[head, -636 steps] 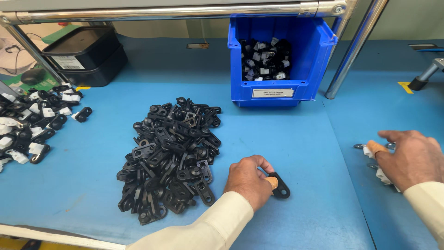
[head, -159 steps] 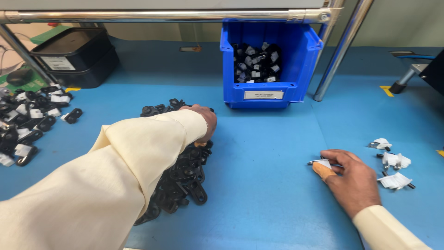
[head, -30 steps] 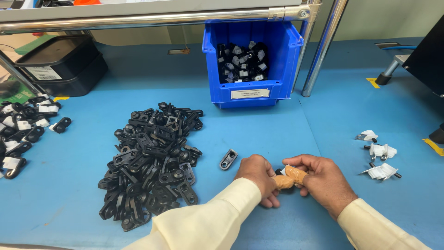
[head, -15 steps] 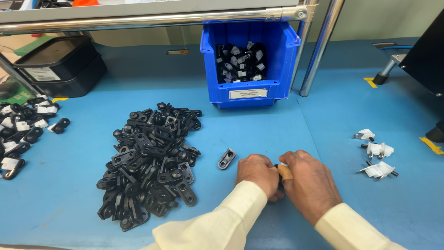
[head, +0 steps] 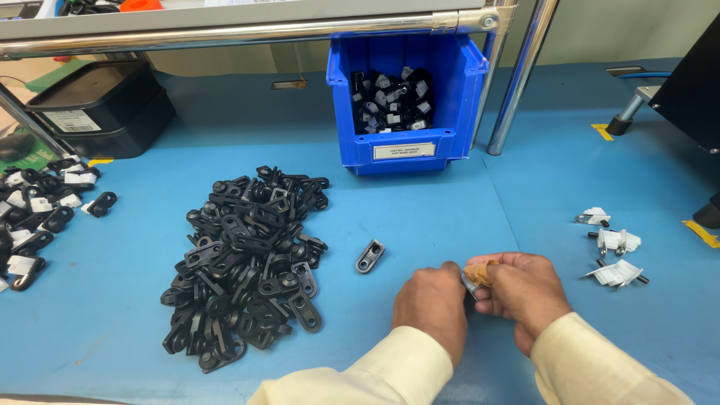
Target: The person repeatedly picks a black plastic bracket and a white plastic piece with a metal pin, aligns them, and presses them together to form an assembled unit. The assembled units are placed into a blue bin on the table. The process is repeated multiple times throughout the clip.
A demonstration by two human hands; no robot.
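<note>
My left hand (head: pixel 433 305) and my right hand (head: pixel 523 290) meet low on the blue table, fingertips pinched together on one small metal part (head: pixel 469 284) between them. A tan wrap covers a fingertip of my right hand. One loose black plastic bracket (head: pixel 370 256) lies just left of my hands. A big heap of the same black brackets (head: pixel 251 255) sits farther left. Right of my right hand lie small metal pins with white tags (head: pixel 613 251).
A blue bin (head: pixel 405 150) with several black-and-white pieces stands at the back centre, beside a metal post (head: pixel 514 82). A black tray (head: pixel 97 109) is at the back left. Tagged black parts (head: pixel 37 217) spread along the left edge. A black machine (head: pixel 694 75) stands at the right.
My hands have stayed together on the small part and shifted slightly to the right. The right hand has turned over it. The loose bracket has not moved.
</note>
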